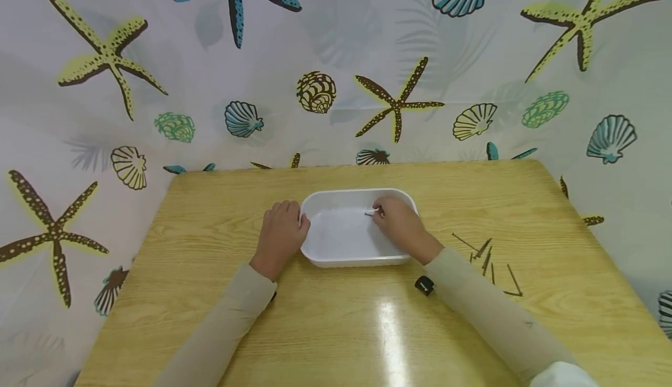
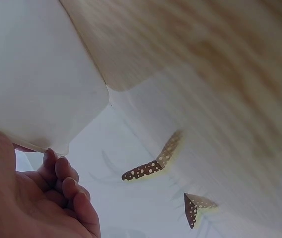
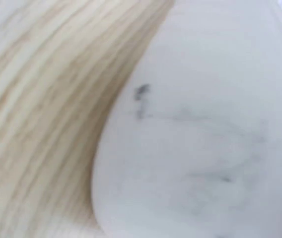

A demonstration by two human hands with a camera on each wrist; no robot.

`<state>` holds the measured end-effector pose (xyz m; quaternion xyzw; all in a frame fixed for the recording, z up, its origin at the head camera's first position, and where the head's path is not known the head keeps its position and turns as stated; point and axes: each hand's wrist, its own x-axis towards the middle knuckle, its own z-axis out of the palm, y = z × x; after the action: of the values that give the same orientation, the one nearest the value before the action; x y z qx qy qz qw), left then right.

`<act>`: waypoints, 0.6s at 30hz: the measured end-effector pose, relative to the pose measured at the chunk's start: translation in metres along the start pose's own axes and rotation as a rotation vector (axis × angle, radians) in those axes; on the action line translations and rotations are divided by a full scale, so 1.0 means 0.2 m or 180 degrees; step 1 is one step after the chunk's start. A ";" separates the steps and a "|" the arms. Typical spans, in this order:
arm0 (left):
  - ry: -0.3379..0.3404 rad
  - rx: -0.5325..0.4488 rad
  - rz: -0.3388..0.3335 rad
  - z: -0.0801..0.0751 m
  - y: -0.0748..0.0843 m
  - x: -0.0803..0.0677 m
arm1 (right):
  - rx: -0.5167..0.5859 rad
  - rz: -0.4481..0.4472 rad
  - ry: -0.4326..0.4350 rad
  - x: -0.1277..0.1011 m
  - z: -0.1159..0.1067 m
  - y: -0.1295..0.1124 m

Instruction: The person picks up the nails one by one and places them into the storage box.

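A white plastic tray (image 1: 336,229) with rounded corners stands on the wooden table. My left hand (image 1: 282,229) grips its left rim, the thumb over the edge; in the left wrist view the fingers (image 2: 74,188) curl at the tray's edge (image 2: 46,99). Inside the tray's right part, my right hand (image 1: 401,223) pinches a small thin nail (image 1: 370,213), mostly covered by the fingertips. The right wrist view is blurred and shows the tray's side (image 3: 195,148) with faint dark marks, but not the hand.
Several thin brown nails (image 1: 488,258) lie scattered on the table (image 1: 325,323), right of the tray and beside the right forearm. A small black thing (image 1: 424,285) is by the right sleeve. Behind the table hangs a cloth (image 1: 336,42) with starfish and shells.
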<state>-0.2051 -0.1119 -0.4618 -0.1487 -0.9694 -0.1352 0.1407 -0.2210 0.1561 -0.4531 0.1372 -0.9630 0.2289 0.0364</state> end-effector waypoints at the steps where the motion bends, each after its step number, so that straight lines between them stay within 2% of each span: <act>1: 0.0003 -0.0004 0.0003 0.00 0.00 0.00 | 0.0039 0.0011 0.0003 -0.01 -0.02 0.00; 8: 0.0010 0.0002 0.0016 0.02 -0.01 0.00 | 0.0234 0.0070 0.0081 -0.09 -0.15 0.03; 13: 0.0009 -0.0001 0.0029 0.02 -0.01 0.00 | 0.0396 0.0094 0.0114 -0.16 -0.24 0.13; 18: 0.0010 0.0005 0.0024 0.02 -0.01 0.00 | 0.0408 0.0153 0.0188 -0.23 -0.34 0.22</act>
<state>-0.2067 -0.1122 -0.4652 -0.1519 -0.9688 -0.1341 0.1429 -0.1884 0.2358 -0.4184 0.1093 -0.9479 0.2948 0.0504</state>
